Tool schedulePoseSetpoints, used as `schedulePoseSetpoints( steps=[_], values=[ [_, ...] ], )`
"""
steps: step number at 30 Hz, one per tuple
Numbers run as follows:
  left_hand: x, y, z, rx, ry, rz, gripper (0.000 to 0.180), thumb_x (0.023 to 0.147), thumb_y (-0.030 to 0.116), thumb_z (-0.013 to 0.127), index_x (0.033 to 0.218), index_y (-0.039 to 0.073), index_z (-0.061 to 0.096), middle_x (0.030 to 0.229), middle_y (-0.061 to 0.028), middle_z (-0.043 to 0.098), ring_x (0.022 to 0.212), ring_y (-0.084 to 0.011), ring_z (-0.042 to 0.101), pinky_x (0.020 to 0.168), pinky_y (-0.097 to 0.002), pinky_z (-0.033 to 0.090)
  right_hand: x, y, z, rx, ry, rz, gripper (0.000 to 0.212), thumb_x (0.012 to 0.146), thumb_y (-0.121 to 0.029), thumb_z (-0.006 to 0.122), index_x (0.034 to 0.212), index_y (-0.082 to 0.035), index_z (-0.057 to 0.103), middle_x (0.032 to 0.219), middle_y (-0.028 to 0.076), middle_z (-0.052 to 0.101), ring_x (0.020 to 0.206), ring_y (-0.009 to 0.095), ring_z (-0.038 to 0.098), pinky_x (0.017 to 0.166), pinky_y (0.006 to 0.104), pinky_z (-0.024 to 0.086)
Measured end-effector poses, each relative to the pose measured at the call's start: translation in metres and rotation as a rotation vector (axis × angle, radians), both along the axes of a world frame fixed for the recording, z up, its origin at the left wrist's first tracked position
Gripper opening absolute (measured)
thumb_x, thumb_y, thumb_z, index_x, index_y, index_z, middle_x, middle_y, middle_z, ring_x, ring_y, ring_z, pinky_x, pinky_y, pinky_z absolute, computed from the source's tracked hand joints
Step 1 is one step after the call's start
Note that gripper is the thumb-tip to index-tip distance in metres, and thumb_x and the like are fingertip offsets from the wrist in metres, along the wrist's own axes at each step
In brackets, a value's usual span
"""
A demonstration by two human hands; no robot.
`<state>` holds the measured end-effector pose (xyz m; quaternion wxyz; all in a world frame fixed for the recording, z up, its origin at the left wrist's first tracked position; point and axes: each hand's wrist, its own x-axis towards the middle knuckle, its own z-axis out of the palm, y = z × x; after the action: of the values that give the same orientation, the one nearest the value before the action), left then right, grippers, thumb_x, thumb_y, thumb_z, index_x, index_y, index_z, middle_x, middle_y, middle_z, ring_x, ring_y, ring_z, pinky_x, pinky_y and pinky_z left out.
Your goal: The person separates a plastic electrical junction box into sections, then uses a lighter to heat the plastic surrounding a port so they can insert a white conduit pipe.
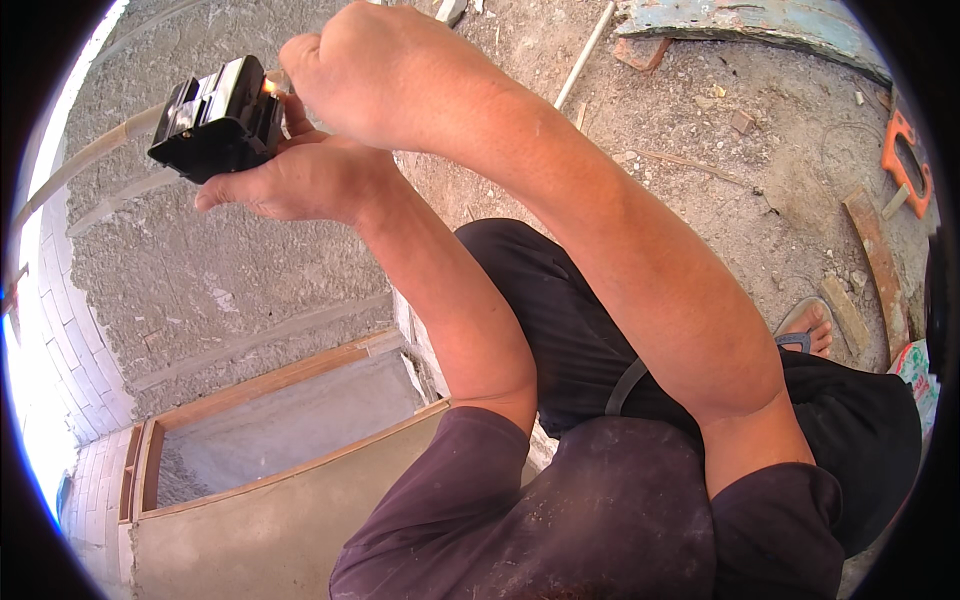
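Note:
A black box-shaped device [215,130] with a glossy, ridged top is held up at the upper left. My left hand [300,180] grips it from below, with the thumb along its lower edge and fingers on its right side. Just right of the device, my right hand [365,75] is closed, its knuckles toward me. A small bright orange glow shows between the device and the right hand. Whatever the right fingers hold there is hidden.
A rough cement wall [200,290] stands at left, above a wood-framed recess [290,440]. Dirt ground with rubble spreads to the right. An orange-handled saw [905,165], wood strips [878,270], a white pipe [585,55] and a weathered blue board [760,20] lie there. A sandalled foot [808,325] rests nearby.

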<state>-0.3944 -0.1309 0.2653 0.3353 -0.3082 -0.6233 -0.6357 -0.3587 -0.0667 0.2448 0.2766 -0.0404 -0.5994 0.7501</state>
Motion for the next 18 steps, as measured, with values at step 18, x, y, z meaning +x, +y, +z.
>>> schedulePoseSetpoints(
  steps=[18],
  values=[
    [-0.018, -0.015, 0.007, 0.061, -0.087, -0.080, 0.074, 0.105, 0.062, 0.018, 0.122, 0.001, 0.055, 0.100, -0.0128, 0.067, 0.085, -0.0201, 0.069, 0.071, -0.0283, 0.062, 0.001, -0.003, -0.001, 0.114, 0.011, 0.004, 0.029, 0.095, -0.026, 0.051, 0.098, -0.015, 0.077, 0.101, 0.015, 0.075, 0.097, 0.034, 0.072, 0.088, 0.0486, 0.057]
  ],
)
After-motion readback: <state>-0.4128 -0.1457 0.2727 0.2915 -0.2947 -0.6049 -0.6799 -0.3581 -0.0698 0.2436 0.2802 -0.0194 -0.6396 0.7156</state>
